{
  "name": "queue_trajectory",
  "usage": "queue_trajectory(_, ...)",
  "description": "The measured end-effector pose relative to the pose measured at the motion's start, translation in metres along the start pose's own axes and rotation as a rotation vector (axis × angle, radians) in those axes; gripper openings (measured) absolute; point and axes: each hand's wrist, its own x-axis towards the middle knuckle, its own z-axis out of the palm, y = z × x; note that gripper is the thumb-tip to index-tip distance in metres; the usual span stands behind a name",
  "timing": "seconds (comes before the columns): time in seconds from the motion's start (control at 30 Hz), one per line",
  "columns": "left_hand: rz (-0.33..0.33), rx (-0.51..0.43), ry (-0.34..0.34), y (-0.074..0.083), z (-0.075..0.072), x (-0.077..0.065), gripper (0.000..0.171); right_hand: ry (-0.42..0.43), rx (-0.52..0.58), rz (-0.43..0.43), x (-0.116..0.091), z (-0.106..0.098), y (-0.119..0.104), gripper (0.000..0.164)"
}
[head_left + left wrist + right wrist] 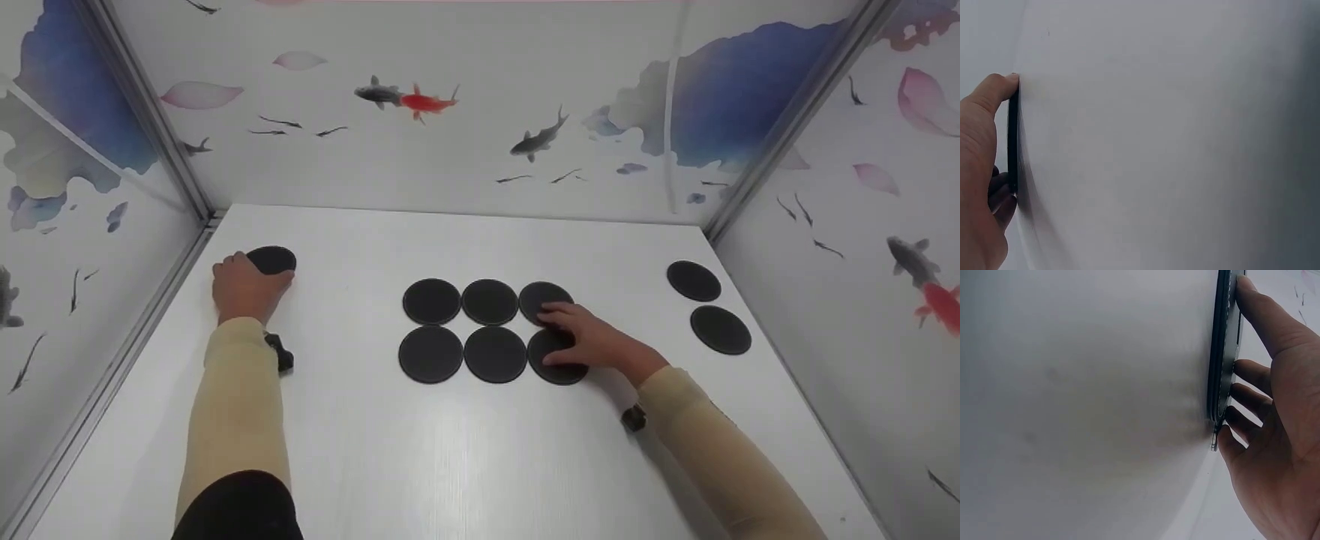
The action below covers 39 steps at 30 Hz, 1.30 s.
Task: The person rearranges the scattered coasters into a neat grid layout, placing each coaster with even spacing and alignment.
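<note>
At the far left of the table, my left hand [246,291] grips a round black coaster [277,259]. Seen edge-on in the left wrist view, that coaster [1013,140] sits between the thumb and the other fingers. Two rows of black coasters lie edge to edge mid-table. My right hand [600,341] spreads over their right end, its fingers partly covering the back right coaster [531,298] and its thumb over the front right coaster [559,373]. In the right wrist view its slightly bent fingertips touch or nearly touch the dark coasters [1220,365].
Two more black coasters, a back one [694,280] and a front one [721,330], lie near the right edge of the white table [337,450]. Printed panels with fish and petals wall the table at the left, back [465,165] and right, joined by metal corner posts.
</note>
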Motion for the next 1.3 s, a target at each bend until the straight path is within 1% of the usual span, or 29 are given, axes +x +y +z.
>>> queue_trajectory(0.1, -0.002, 0.008, -0.001, -0.006, 0.003, 0.005, 0.102, 0.002, -0.002, 0.001, 0.001, 0.0, 0.0, 0.088)
queue_trajectory(0.23, -0.01, 0.016, -0.024, -0.021, 0.013, 0.019, 0.107, 0.002, -0.01, 0.002, 0.002, 0.0, 0.0, 0.088)
queue_trajectory(0.33, -0.001, 0.028, -0.045, -0.032, 0.021, 0.028, 0.11, -0.001, -0.013, 0.001, 0.002, 0.0, 0.0, 0.089)
queue_trajectory(0.47, 0.018, 0.041, -0.062, -0.038, 0.026, 0.033, 0.114, -0.002, -0.013, 0.001, 0.002, 0.0, -0.001, 0.089)
queue_trajectory(0.53, 0.026, 0.04, -0.066, -0.037, 0.027, 0.033, 0.113, -0.003, -0.012, 0.0, 0.001, 0.0, -0.001, 0.09)
queue_trajectory(0.67, 0.044, 0.049, -0.078, -0.03, 0.025, 0.029, 0.111, -0.004, -0.012, 0.0, 0.001, 0.001, -0.001, 0.09)
queue_trajectory(0.87, 0.099, 0.082, -0.102, -0.022, 0.022, 0.022, 0.114, -0.006, -0.015, -0.008, 0.002, 0.001, -0.001, 0.09)
queue_trajectory(1.0, 0.137, 0.067, -0.112, -0.014, 0.023, 0.016, 0.112, -0.002, -0.019, -0.017, 0.002, 0.002, 0.002, 0.09)
queue_trajectory(1.13, 0.169, 0.06, -0.13, -0.007, 0.023, 0.014, 0.114, -0.003, -0.017, -0.005, 0.002, 0.001, 0.003, 0.091)
queue_trajectory(1.3, 0.202, 0.065, -0.172, 0.003, 0.023, 0.011, 0.115, 0.001, -0.014, 0.0, 0.001, 0.0, 0.001, 0.091)
